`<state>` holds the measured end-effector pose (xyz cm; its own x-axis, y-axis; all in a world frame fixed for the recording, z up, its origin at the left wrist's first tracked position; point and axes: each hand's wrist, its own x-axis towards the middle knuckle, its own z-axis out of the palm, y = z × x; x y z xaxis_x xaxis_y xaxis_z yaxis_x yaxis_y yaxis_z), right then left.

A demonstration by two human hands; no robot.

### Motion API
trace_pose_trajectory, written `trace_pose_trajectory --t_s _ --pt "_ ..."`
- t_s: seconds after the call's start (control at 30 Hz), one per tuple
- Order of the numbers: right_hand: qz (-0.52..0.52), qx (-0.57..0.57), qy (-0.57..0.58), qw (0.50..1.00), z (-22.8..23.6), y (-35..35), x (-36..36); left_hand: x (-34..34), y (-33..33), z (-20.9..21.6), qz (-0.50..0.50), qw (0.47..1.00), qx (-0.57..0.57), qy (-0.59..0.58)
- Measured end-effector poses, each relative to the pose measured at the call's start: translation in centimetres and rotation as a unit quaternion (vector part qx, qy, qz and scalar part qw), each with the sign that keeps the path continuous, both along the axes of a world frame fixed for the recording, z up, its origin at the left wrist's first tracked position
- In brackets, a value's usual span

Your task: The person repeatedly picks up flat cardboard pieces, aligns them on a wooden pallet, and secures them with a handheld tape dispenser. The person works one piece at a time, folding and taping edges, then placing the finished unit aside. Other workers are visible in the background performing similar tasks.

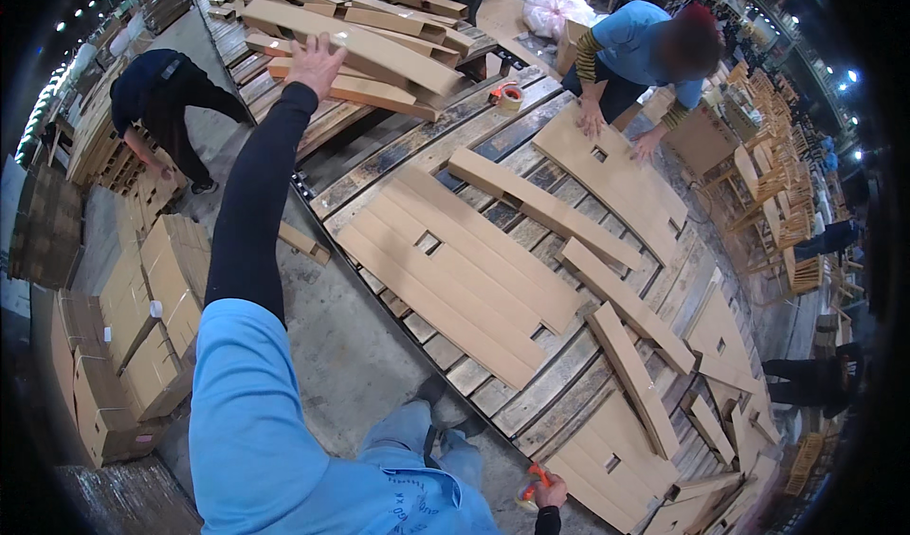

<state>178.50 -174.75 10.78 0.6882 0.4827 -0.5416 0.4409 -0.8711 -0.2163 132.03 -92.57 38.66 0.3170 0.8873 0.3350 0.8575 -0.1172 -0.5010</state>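
Note:
My left hand (318,64) reaches far forward, fingers spread against the near side of a long, narrow cardboard box (379,52). That box lies slanted over a pile of similar long boxes (360,94), its right end slightly blurred. Low in the view, my right hand (550,490) is closed round the handle of an orange tape dispenser (538,472) beside the table's near edge. In front of me, a flat, creased cardboard sheet (455,270) with small cut-out holes rests on the slatted wooden table (441,353).
Another tape dispenser (507,96) lies on the slats. Across the table a person in blue (630,52) presses on a cardboard sheet (607,170). Narrow boxes (626,303) lie to the right. Stacked cartons (142,317) and a bending person (171,108) are at left.

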Motion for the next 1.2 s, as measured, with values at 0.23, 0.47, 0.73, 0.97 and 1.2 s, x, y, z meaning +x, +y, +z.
trace_pose_trajectory --t_s 0.23,0.47,0.73,0.97,1.2 --pt "-0.083 0.138 0.059 0.985 1.0 1.8 -2.7 4.7 -14.8 -22.7 -0.146 0.918 -0.258 -0.262" --pt "-0.072 0.14 0.08 0.984 -3.2 -1.0 -3.6 7.7 -40.1 -40.6 -0.05 0.826 -0.541 -0.151" --pt "-0.066 0.118 0.051 0.99 -4.6 -6.0 -1.3 17.6 -44.1 -44.4 0.162 0.682 -0.478 -0.53" --pt "-0.21 0.284 0.006 0.935 -9.3 -9.6 1.4 20.7 -43.3 -43.4 0.161 0.556 -0.426 -0.695" --pt "-0.436 0.335 0.231 0.803 -14.4 -6.8 3.8 17.0 -41.9 -45.7 0.29 0.234 -0.315 -0.873"
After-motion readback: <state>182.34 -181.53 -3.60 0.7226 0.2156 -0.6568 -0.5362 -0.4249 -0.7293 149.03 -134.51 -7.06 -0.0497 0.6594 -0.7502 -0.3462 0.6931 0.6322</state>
